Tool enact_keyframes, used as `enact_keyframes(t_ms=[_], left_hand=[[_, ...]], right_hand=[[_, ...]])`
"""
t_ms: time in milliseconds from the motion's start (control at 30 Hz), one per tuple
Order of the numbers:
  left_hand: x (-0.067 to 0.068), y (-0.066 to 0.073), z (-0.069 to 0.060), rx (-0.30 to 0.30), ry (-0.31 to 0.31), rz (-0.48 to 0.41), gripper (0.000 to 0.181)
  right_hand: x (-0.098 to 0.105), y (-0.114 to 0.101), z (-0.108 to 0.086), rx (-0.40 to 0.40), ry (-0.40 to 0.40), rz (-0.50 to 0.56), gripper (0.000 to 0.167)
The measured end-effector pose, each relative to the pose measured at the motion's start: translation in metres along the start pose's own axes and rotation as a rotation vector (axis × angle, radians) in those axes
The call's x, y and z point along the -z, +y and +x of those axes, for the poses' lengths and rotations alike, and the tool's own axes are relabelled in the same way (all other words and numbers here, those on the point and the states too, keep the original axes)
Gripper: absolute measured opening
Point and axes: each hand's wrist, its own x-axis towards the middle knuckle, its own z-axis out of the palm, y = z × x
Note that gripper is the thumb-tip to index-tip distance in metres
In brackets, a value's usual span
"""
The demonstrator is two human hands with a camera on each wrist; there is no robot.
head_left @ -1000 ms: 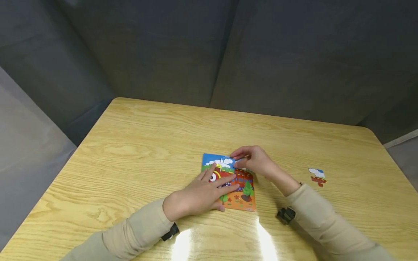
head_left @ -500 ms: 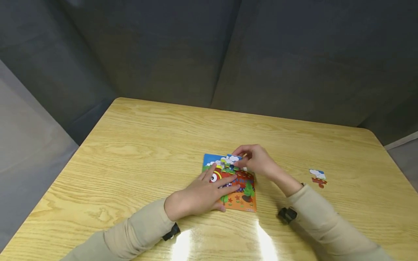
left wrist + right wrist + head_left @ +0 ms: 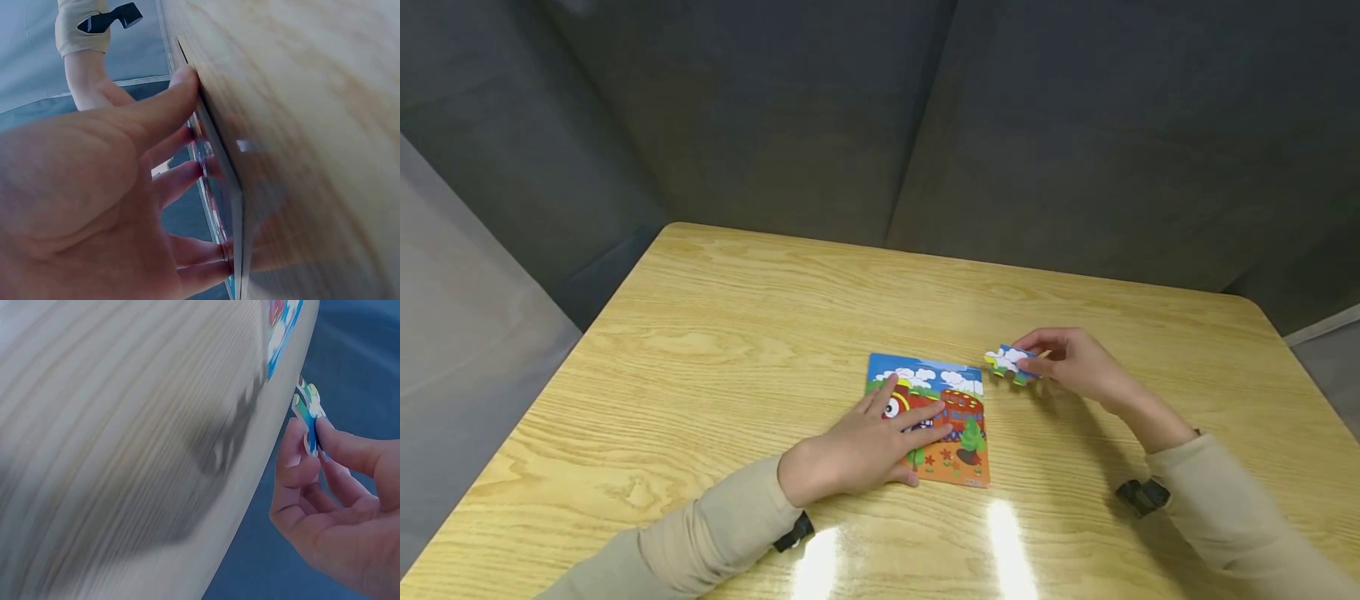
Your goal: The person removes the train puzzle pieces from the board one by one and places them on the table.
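A flat picture puzzle (image 3: pixel 958 471), (image 3: pixel 284 331) with a red figure, clouds and trees lies on the table. My left hand (image 3: pixel 865 446), (image 3: pixel 106 194) rests on its left part with fingers spread, covering some of the picture. To the right of the puzzle and apart from it, my right hand (image 3: pixel 1075 362), (image 3: pixel 344 506) pinches cloud-and-green jigsaw pieces (image 3: pixel 1009 363), (image 3: pixel 312 415) between thumb and fingers. In the right wrist view they look like two overlapping pieces.
The wooden table (image 3: pixel 760 292) has rounded far corners, with a dark curtain (image 3: pixel 1037 142) behind it. A black wrist device (image 3: pixel 1142 497) shows beside the right sleeve, another (image 3: pixel 793 532) by the left.
My right hand has moved right, off the puzzle, carrying pieces away from its top; clouds show where they were. The loose pieces at the right are hidden from view. My left hand has stayed put.
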Motion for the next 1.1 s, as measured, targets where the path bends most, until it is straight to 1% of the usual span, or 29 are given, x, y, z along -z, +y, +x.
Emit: enact_keyframes(t_ms=[100, 267, 367, 500, 567, 700, 800, 1000, 1100], left_hand=[[0.0, 0.0, 0.0, 0.001, 0.007, 0.002, 0.071], [0.001, 0.001, 0.0, 0.003, 0.005, 0.005, 0.071], [0.001, 0.001, -0.001, 0.008, 0.0, -0.002, 0.07], [0.002, 0.002, -0.001, 0.014, -0.002, -0.014, 0.07], [0.002, 0.002, -0.001, 0.015, -0.002, -0.02, 0.07], [0.002, 0.001, -0.001, 0.014, -0.002, -0.026, 0.07], [0.002, 0.001, 0.0, 0.01, -0.001, -0.02, 0.07], [0.002, 0.001, 0.0, 0.012, 0.001, -0.018, 0.07], [0.002, 0.001, 0.0, 0.009, 0.005, -0.018, 0.07]], right_hand=[[0.011, 0.014, -0.006, -0.028, -0.005, -0.03, 0.027], [0.026, 0.034, -0.015, -0.047, -0.029, -0.093, 0.027], [0.032, 0.044, -0.018, -0.064, -0.041, -0.135, 0.027], [0.037, 0.055, -0.022, -0.108, -0.044, -0.141, 0.026], [0.039, 0.059, -0.025, -0.115, -0.041, -0.154, 0.026], [0.04, 0.062, -0.029, -0.156, -0.042, -0.163, 0.029], [0.038, 0.063, -0.031, -0.194, -0.034, -0.147, 0.03], [0.034, 0.064, -0.029, -0.148, 0.034, -0.226, 0.017], [0.031, 0.065, -0.028, -0.137, 0.048, -0.237, 0.012]])
